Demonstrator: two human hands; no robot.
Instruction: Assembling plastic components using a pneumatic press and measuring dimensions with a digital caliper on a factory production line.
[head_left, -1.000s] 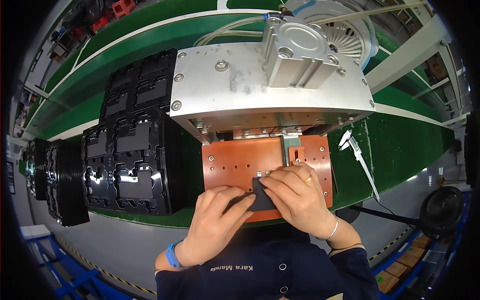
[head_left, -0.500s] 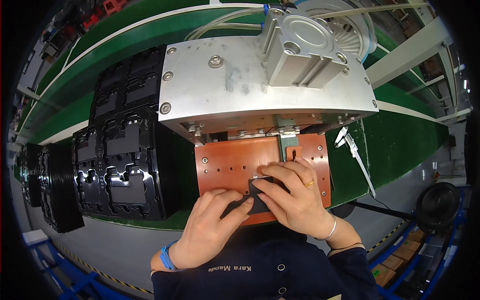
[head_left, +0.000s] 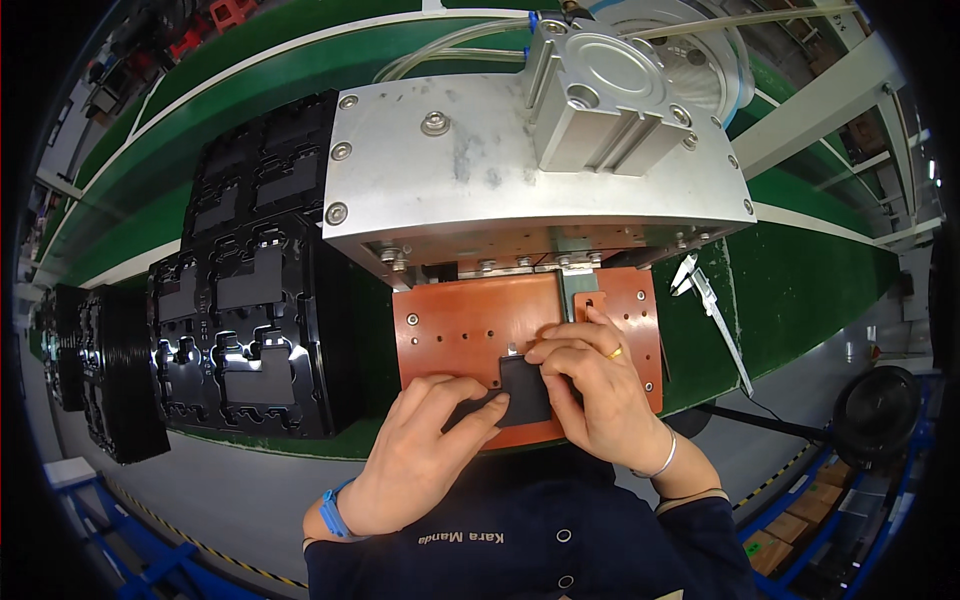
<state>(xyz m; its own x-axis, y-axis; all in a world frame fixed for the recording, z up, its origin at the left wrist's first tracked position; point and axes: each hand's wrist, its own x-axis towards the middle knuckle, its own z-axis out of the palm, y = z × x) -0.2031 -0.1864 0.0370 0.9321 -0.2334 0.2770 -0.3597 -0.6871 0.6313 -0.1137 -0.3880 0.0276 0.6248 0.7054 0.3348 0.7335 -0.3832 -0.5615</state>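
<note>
A flat dark L-shaped piece [head_left: 525, 390], which looks like a pouch battery with a small tab on its upper edge, lies on the orange-brown base plate [head_left: 450, 345] of a press. My left hand [head_left: 425, 440] pinches its left arm, thumb on top and fingers curled along the far edge, which hides much of that side. At the right edge of the piece my right hand [head_left: 600, 400] has its fingers bent together, with the fingertips touching its upper right corner. What lies under the right fingers I cannot make out. A small orange stop block [head_left: 587, 302] sits just beyond them.
Over the plate's back edge stands the metal press housing [head_left: 450, 160] with an air cylinder [head_left: 610, 90] on top. Black moulded trays [head_left: 235, 330] holding dark pieces are stacked at left. A caliper [head_left: 715, 320] rests on the green bench [head_left: 800, 290] at right.
My right hand has drawn back to the right and uncovered more of the dark piece. The left hand keeps its place on the left arm.
</note>
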